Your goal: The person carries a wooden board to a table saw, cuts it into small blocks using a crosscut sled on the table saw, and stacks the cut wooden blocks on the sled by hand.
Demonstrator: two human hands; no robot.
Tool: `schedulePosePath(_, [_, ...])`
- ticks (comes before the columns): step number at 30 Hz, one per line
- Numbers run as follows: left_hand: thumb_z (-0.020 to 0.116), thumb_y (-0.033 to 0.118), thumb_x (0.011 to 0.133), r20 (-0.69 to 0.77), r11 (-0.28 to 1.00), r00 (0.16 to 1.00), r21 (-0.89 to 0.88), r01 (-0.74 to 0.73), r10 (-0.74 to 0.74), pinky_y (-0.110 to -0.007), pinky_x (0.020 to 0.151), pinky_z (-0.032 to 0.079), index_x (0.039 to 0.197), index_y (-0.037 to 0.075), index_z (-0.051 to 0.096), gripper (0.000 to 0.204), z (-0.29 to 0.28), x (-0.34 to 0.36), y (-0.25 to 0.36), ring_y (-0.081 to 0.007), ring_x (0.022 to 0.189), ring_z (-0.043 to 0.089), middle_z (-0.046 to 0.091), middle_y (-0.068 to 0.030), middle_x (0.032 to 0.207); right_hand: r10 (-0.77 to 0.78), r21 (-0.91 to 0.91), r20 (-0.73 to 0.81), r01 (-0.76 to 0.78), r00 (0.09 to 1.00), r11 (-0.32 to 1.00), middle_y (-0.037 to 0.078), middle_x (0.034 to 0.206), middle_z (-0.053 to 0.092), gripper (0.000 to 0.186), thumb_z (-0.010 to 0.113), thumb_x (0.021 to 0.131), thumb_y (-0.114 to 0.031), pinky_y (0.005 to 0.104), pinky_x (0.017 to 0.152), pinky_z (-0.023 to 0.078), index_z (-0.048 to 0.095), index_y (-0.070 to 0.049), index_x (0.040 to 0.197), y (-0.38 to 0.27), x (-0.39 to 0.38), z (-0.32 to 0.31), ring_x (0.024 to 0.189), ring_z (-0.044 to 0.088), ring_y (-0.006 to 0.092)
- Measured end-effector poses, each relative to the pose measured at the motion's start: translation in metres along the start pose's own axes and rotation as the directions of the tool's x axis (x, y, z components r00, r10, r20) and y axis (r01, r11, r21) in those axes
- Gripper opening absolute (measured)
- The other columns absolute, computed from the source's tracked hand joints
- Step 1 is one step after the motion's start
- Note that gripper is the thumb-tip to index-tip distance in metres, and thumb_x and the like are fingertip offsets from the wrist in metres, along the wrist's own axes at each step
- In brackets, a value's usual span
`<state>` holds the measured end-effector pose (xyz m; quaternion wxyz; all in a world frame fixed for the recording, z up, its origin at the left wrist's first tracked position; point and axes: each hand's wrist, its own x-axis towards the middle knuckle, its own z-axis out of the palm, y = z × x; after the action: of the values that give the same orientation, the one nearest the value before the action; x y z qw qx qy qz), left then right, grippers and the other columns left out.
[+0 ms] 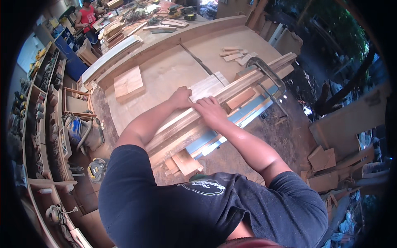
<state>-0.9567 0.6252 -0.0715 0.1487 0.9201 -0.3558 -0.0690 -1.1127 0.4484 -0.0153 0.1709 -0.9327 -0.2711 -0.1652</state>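
Observation:
A pale wooden board lies flat on the table saw top, next to a long wooden fence rail that runs from near me to the far right. My left hand presses on the near end of the board with fingers curled. My right hand lies palm down across the board and the rail just beside it. A short wood block sits on the rail's right side. A metal clamp grips the rail at its far end.
A square wood block rests on the table's left. Several small offcuts lie at the far right. Scrap pieces sit under the saw. Shelves of tools line the left wall. Another person in red works at a far bench.

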Motion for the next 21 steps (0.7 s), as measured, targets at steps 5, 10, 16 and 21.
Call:
schedulePosePath(5, [0.075,0.039,0.072,0.032,0.998,0.999,-0.044,0.038,-0.036,-0.045,0.100,0.045,0.111,0.002,0.063,0.054,-0.009,-0.015,0.021,-0.0408,0.120,0.050,0.054,-0.0242,0.123,-0.024,0.039,0.009,0.024,1.000,0.999,0.007,0.112,0.063,0.051,0.079,0.068,-0.018,0.0447,0.103,0.040,0.061,-0.009,0.115,-0.001,0.000,-0.029,0.113,0.057,0.0262])
schedulePosePath(10, [0.072,0.044,0.080,0.118,0.989,0.983,-0.018,0.146,-0.142,-0.046,0.103,0.043,0.117,0.003,0.061,0.057,-0.024,-0.021,0.037,-0.0421,0.124,0.047,0.049,-0.0282,0.130,0.357,0.119,0.235,-0.391,0.904,0.913,0.018,0.094,0.069,0.024,0.060,0.090,-0.022,0.0426,0.086,0.051,0.070,-0.002,0.099,0.088,0.060,-0.056,0.095,0.066,0.0339])
schedulePosePath(16, [0.068,0.043,0.085,0.201,0.979,0.961,-0.031,0.202,-0.192,-0.043,0.105,0.042,0.115,0.004,0.065,0.050,-0.041,-0.008,0.049,-0.0398,0.128,0.045,0.048,-0.0256,0.136,0.598,-0.390,0.737,-0.525,0.315,0.757,0.017,0.087,0.073,0.033,0.077,0.078,-0.030,0.0445,0.070,0.055,0.074,0.001,0.087,0.227,0.134,-0.007,0.078,0.071,0.0316])
schedulePosePath(21, [0.065,0.047,0.087,0.198,0.969,0.949,0.013,0.248,-0.246,-0.041,0.104,0.043,0.116,0.006,0.069,0.050,-0.051,-0.010,0.063,-0.0372,0.124,0.048,0.054,-0.0229,0.128,0.654,-0.273,0.697,-0.734,0.294,0.622,0.016,0.110,0.071,0.034,0.083,0.075,-0.027,0.0450,0.083,0.054,0.075,-0.003,0.098,0.254,0.137,-0.022,0.098,0.069,0.0314])
